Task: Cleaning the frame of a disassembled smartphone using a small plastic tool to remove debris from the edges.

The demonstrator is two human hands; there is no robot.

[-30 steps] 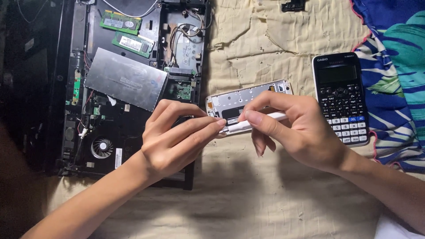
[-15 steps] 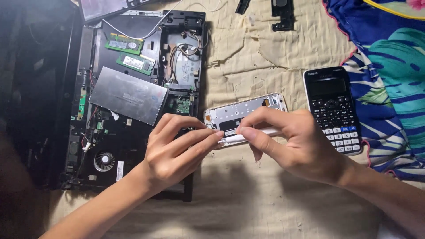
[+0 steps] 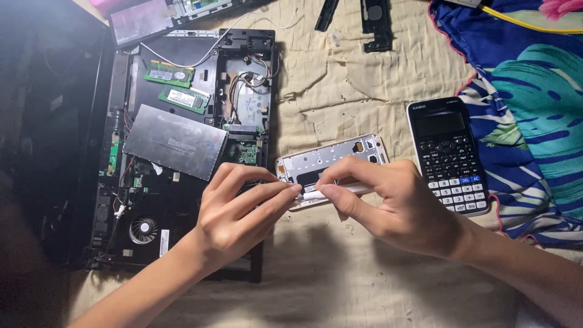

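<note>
Both hands are pinched together right over a white phone frame (image 3: pixel 331 163) lying on a beige quilted cloth (image 3: pixel 340 91), about in the middle of it. The left hand (image 3: pixel 240 212) has its fingertips closed narrow on the near edge of the frame, and the right hand (image 3: pixel 395 209) pinches a small white strip-like piece (image 3: pixel 316 195) right at that same edge; can't tell whether it's a tool or a part of the phone. The fingertips of the two hands are basically touching.

Left of the frame sits an opened-up black laptop (image 3: pixel 182 152) with its guts showing: two green memory sticks (image 3: pixel 176 88), a silver drive (image 3: pixel 175 150) and a fan (image 3: pixel 144 230). A black calculator (image 3: pixel 448 155) lies just to the right, half on a blue floral fabric (image 3: pixel 522 109) by the right edge.
</note>
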